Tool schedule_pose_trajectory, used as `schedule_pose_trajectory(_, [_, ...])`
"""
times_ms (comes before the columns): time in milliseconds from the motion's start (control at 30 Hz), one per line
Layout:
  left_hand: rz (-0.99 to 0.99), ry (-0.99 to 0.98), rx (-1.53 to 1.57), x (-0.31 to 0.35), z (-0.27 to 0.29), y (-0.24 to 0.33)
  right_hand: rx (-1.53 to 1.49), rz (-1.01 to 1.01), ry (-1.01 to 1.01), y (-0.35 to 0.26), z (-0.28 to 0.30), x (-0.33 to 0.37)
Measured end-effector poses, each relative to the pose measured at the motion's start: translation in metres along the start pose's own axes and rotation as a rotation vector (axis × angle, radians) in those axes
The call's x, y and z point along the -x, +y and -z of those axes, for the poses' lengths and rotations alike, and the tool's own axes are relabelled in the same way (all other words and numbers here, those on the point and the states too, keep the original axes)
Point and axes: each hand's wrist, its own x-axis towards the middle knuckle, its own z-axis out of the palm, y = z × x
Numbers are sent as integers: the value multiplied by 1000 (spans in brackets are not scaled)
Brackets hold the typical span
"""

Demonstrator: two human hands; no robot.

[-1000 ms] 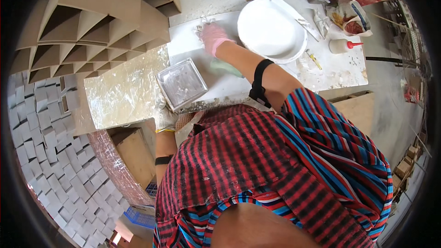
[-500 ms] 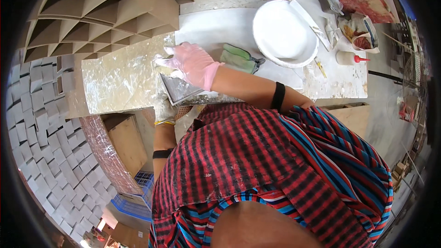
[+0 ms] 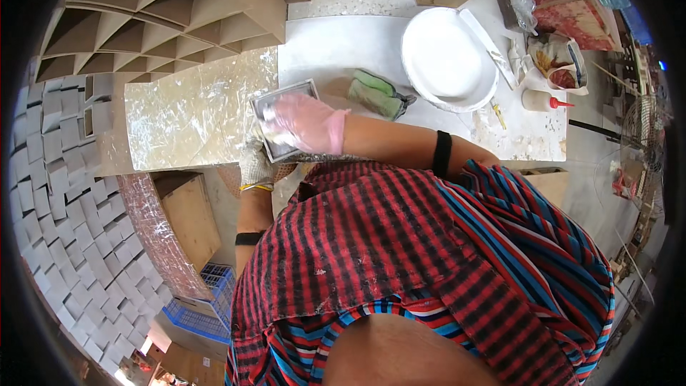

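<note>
Wearing a shirt [image 3: 429, 257] with red and black checks and blue stripes, speckled with white spots. Wearing a thin pink glove on the right hand [image 3: 304, 123], a white knit glove on the left hand [image 3: 256, 164], and black bands on both arms.

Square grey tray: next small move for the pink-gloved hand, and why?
Probably a short wiping stroke across the tray's inside. The right hand in its pink glove lies flat on the square grey tray, and the left hand in a white glove steadies its near edge at the table rim. The green cloth lies unused beside it.
</note>
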Motion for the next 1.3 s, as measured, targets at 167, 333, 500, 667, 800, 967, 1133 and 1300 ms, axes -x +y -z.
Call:
schedule_pose_trajectory(167, [-197, -218, -258, -15, 10, -5, -151, 7, -217, -7, 21, 27])
schedule_pose_trajectory(333, [59, -94, -31, -8, -7, 6, 59, -50, 122, 33, 41, 27])
schedule_pose_trajectory(500, [43, -102, -122, -14, -1, 4, 499, -644, 33, 75, 73, 38])
schedule_pose_trajectory(667, [-27, -101, 33, -21, 10, 7, 414, -941, -135, 38, 45, 65])
schedule_pose_trajectory(800, [-108, -94, 12, -4, -10, 31, 469, -931, -298, 69, 11, 89])
schedule_pose_trajectory(967, [-148, -76, -7, -1, -18, 42, 663, -773, -56, 62, 6, 96])
schedule_pose_trajectory(1133, [-145, -70, -2, -8, -18, 35, 459, -822, -199, 64, 13, 99])
schedule_pose_trajectory(1300, [-88, -56, 12, -5, -24, 29, -64, -357, 418, 40, 41, 80])
